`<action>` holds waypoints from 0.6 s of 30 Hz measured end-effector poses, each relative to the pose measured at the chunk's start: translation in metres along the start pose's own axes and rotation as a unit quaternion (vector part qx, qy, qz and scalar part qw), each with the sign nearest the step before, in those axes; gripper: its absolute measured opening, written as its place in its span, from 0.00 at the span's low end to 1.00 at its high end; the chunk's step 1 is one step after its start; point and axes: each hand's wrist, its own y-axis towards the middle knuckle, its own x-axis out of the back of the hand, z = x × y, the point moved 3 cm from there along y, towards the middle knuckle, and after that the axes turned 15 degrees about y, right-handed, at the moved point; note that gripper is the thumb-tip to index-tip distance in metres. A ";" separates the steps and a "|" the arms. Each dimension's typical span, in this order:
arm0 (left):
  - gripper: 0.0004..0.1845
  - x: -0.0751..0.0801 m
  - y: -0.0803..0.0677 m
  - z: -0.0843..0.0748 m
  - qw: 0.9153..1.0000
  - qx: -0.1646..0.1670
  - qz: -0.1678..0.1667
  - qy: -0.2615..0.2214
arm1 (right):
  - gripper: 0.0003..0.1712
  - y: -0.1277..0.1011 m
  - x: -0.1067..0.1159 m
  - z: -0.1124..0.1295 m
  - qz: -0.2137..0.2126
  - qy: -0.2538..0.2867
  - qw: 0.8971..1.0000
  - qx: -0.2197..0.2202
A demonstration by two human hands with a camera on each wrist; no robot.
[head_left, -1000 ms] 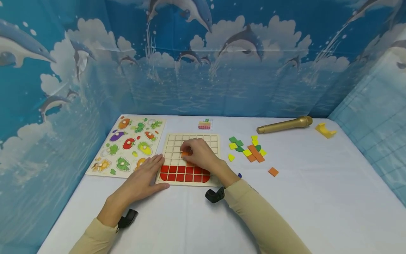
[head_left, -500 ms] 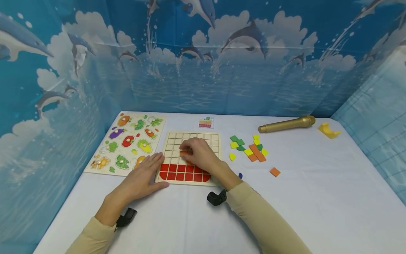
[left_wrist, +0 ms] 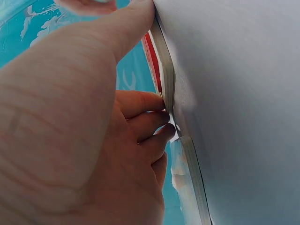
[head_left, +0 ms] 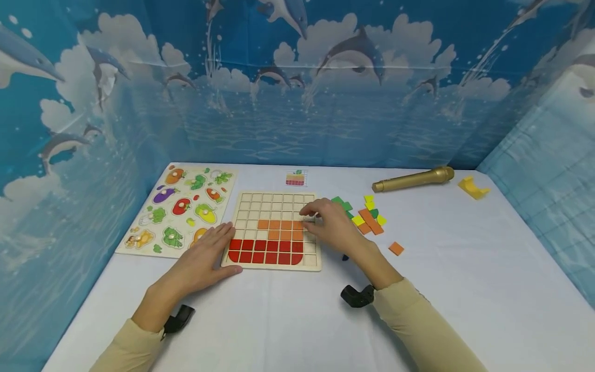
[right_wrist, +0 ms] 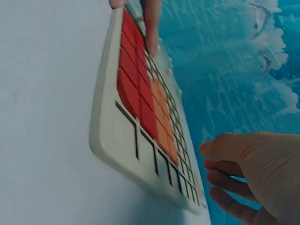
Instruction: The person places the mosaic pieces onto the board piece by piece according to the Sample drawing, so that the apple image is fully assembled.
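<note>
A wooden grid board (head_left: 312, 261) lies on the white table, with red tiles (head_left: 265, 251) filling its two lowest rows and orange tiles (head_left: 280, 229) above them. My left hand (head_left: 211, 253) rests flat on the board's left edge, fingers straight; the left wrist view shows my left hand (left_wrist: 93, 131) against the board's rim (left_wrist: 165, 70). My right hand (head_left: 325, 222) hovers over the board's right edge with loosely curled fingers that hold nothing. In the right wrist view my right hand (right_wrist: 248, 173) floats beside the board (right_wrist: 105, 136), apart from it.
Loose green, yellow and orange tiles (head_left: 367, 216) lie right of the board, and a single orange tile (head_left: 396, 248) nearer me. A vegetable peg puzzle (head_left: 181, 209) sits left. A small picture card (head_left: 295, 179), a gold microphone (head_left: 413, 180) and a yellow piece (head_left: 470, 187) lie at the back.
My right hand has left the middle of the board and moved right to its edge, uncovering the orange tiles. My left hand has stayed on the board's left edge.
</note>
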 end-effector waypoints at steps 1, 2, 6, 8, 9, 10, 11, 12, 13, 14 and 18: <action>0.52 0.000 0.000 0.001 1.000 0.000 0.000 0.001 | 0.14 -0.003 0.006 -0.002 -0.005 -0.003 1.000 -0.002; 0.52 0.001 0.000 0.001 1.000 0.000 0.000 0.002 | 0.14 -0.007 0.012 -0.004 -0.009 -0.005 1.000 -0.004; 0.52 0.001 -0.001 0.004 1.000 0.002 0.003 0.004 | 0.15 -0.022 0.028 -0.012 -0.017 -0.015 1.000 -0.020; 0.52 0.001 -0.002 0.004 1.000 0.003 0.003 0.003 | 0.16 -0.032 0.035 -0.017 -0.022 -0.018 0.999 -0.026; 0.52 0.001 -0.002 0.004 1.000 0.002 0.002 0.002 | 0.16 -0.036 0.039 -0.019 -0.027 -0.020 0.999 -0.029; 0.52 0.001 -0.001 0.003 1.000 0.001 0.001 0.002 | 0.16 -0.041 0.043 -0.021 -0.033 -0.019 0.999 -0.029; 0.52 0.001 -0.001 0.003 1.000 0.000 0.000 0.001 | 0.16 -0.045 0.047 -0.024 -0.040 -0.021 0.999 -0.027; 0.52 0.001 -0.001 0.003 1.000 0.000 -0.001 0.000 | 0.16 -0.049 0.051 -0.026 -0.047 -0.024 0.998 -0.025; 0.52 0.001 -0.001 0.003 1.000 -0.001 -0.001 -0.001 | 0.15 -0.053 0.056 -0.028 -0.056 -0.029 0.998 -0.024; 0.52 0.001 0.000 0.002 1.000 -0.001 -0.003 -0.002 | 0.15 -0.057 0.060 -0.029 -0.063 -0.034 0.997 -0.023; 0.52 -0.002 0.000 0.002 1.000 0.001 -0.003 -0.004 | 0.16 -0.076 0.077 -0.036 -0.082 -0.053 0.995 -0.032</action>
